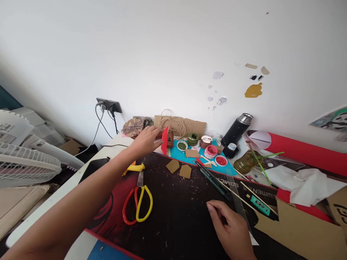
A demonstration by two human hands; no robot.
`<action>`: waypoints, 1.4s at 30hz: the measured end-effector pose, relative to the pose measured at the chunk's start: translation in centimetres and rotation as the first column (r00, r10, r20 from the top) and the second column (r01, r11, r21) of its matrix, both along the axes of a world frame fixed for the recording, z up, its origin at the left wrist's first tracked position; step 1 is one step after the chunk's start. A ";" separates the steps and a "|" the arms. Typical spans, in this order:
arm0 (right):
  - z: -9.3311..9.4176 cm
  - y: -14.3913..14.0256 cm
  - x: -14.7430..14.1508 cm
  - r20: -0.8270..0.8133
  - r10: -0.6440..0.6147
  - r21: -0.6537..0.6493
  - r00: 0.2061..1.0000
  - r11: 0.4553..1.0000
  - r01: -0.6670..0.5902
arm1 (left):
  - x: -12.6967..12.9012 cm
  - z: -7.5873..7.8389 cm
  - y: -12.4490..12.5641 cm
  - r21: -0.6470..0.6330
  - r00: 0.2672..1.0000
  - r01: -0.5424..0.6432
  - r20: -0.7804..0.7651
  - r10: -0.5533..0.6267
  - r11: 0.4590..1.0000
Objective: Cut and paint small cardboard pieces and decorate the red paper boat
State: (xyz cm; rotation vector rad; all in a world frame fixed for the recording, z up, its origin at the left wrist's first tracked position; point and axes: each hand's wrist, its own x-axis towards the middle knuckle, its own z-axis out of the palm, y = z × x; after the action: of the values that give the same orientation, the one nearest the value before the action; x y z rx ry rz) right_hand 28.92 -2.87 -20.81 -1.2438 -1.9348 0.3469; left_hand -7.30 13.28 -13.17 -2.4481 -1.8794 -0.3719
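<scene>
"Hands?"
"Apart: left hand (147, 139) by the ridged red piece (165, 141) near the back of the desk (115, 151) (grip unclear from here), right hand (231, 228) curled loosely."
"Then pinch lightly; spare the ridges."

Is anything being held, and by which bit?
The left grip is at the red ridged piece; I can't tell if it's held. The right grip holds nothing visible.

Nearer than the left hand (146, 140) lie one pair of scissors (140, 180) and two pointed cardboard pieces (185, 171); right of it, three paint jars (210, 152), two lids (221, 160).
</scene>
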 end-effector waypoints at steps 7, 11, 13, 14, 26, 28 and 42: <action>-0.5 -0.1 0.2 -0.060 -0.047 -0.131 0.997 0.991 0.038 | 4.4 -1.5 5.6 -0.186 0.988 -0.020 -0.156 -0.010 0.982; -0.3 0.0 0.3 -0.088 -0.066 -0.146 0.994 0.988 0.053 | 4.8 -1.5 6.7 -0.240 0.977 -0.048 -0.212 -0.004 0.970; -0.2 0.1 0.3 -0.098 -0.069 -0.135 0.993 0.989 0.056 | 4.7 -1.0 6.8 -0.235 0.976 -0.045 -0.216 -0.007 0.971; -0.1 0.1 0.3 -0.097 -0.067 -0.139 0.993 0.989 0.053 | 4.6 -0.6 6.7 -0.226 0.977 -0.042 -0.212 -0.007 0.973; 0.6 0.4 -0.2 -0.265 -0.109 -0.374 0.958 0.928 0.003 | 5.6 1.4 0.2 0.009 0.886 0.117 0.452 -0.108 0.993; 0.9 0.7 -0.3 -0.368 -0.148 -0.457 0.918 0.889 -0.039 | 7.4 0.2 -2.4 -0.054 0.776 0.204 0.618 -0.128 0.978; 3.6 5.9 -0.8 -0.674 -0.144 -0.515 0.724 0.795 -0.322 | 15.0 -4.1 -10.3 -0.062 0.462 0.359 0.879 -0.120 0.931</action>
State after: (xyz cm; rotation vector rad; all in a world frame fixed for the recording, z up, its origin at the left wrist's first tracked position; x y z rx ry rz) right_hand 28.17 3.07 -17.25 -1.1416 -1.2344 1.3802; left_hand 7.71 3.02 -17.22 -3.0005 -1.8276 -1.8327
